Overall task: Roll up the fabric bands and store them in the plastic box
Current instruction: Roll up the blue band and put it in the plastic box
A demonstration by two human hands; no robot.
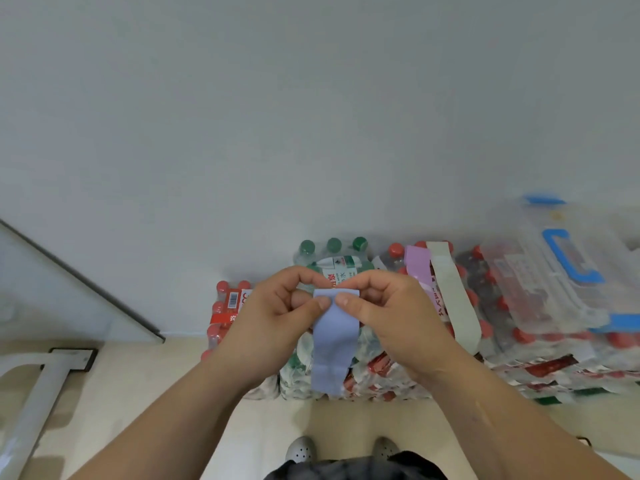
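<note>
A light blue fabric band (333, 344) hangs down in front of me, held at its top edge. My left hand (277, 310) pinches the top left corner with thumb and fingers. My right hand (384, 306) pinches the top right corner the same way. A pink band (417, 263) and a pale grey-green band (453, 296) lie draped over the bottle packs behind my right hand. The clear plastic box (554, 268) with a blue handle and clips sits shut on the packs at the right.
Shrink-wrapped packs of water bottles (381, 375) with red and green caps are stacked on the floor against the white wall. A glass panel and a white metal frame (41, 393) stand at the left. My shoes (301, 450) show at the bottom.
</note>
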